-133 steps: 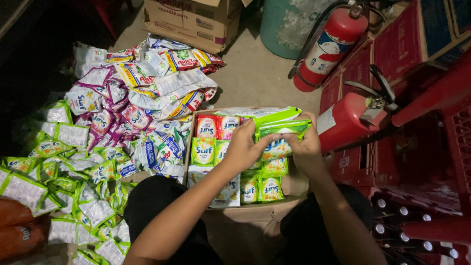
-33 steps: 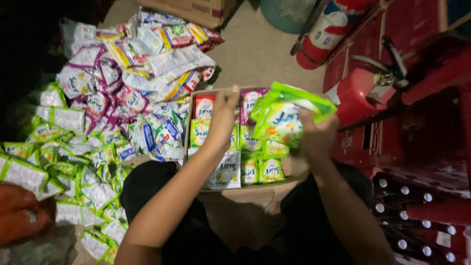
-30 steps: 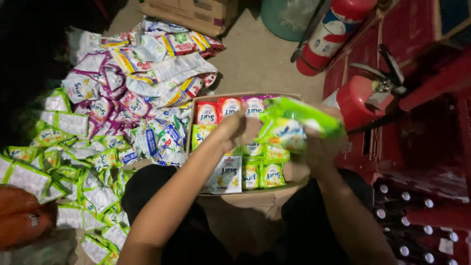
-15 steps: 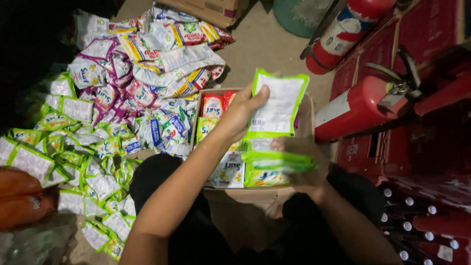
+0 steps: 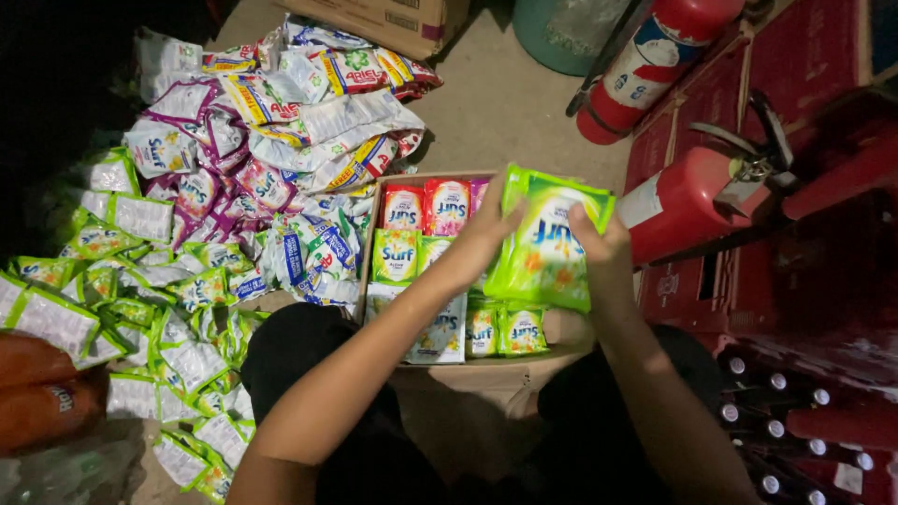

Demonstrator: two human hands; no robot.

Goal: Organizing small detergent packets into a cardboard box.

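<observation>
Holding a green detergent sachet bundle (image 5: 547,245) just above the cardboard box (image 5: 468,369), left hand (image 5: 482,238) and right hand (image 5: 599,245) both closed on its side edges; looks light, soft, slippery film, best gripped by the edges.

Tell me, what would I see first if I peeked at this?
Right in the middle, the left hand and right hand hold up a stack of bright green sachets over an open cardboard box with more packets standing in rows. To the left, a big colourful heap of sachets spreads across the floor. On the right lie two red fire extinguishers.
</observation>
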